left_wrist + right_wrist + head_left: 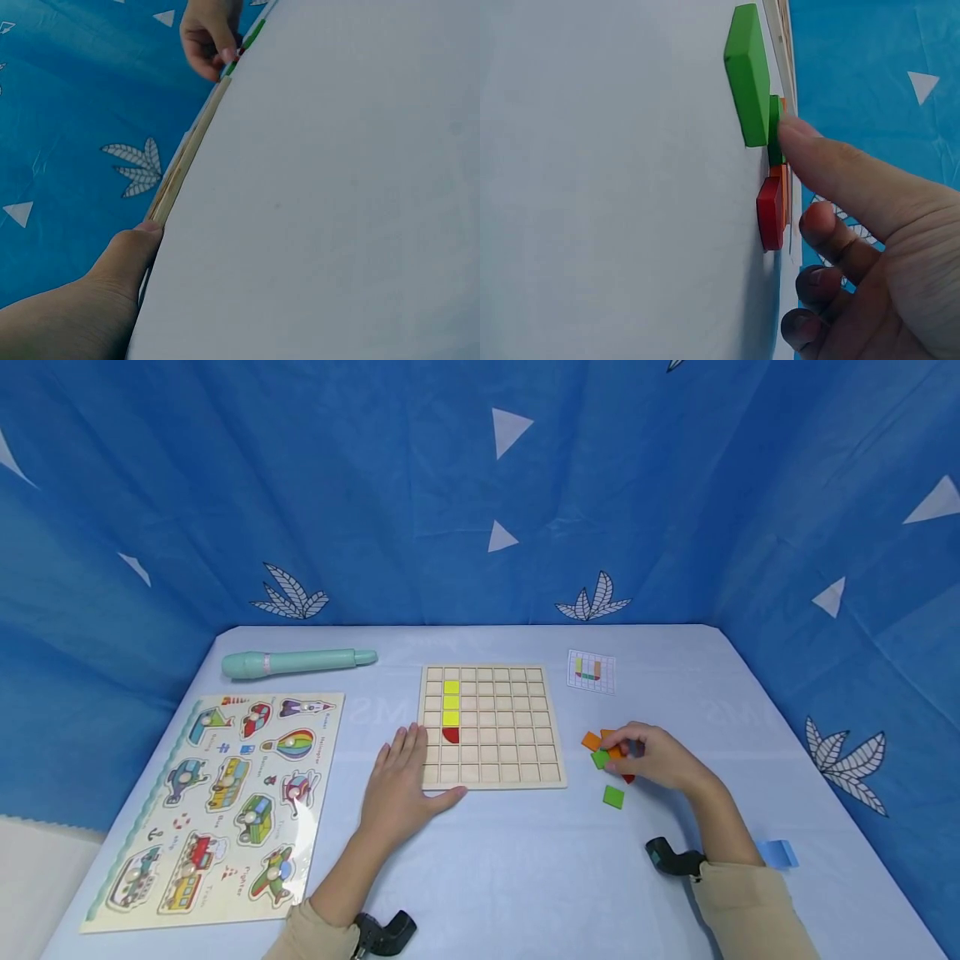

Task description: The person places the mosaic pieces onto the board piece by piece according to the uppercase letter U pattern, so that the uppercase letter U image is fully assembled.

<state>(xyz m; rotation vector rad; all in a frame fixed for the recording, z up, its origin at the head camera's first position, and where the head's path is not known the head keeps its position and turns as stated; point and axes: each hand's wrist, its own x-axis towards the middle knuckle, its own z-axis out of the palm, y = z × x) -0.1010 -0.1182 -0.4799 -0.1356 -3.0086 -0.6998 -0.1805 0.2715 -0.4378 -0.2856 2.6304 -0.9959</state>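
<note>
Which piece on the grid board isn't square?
The red piece, directly below the three yellow squares: it alone has a curved edge.

Board (513,727): light wooden grid, flat, its left edge against my left hand (402,789). On it, in the second column from my left: three yellow squares (451,702), stacked edge to edge; red rounded piece (450,736) directly below. Loose, at my right hand (651,758): orange pieces (591,741), green piece (600,760), red piece (769,216). Nearer me, apart: green square (613,797), flat.
</note>
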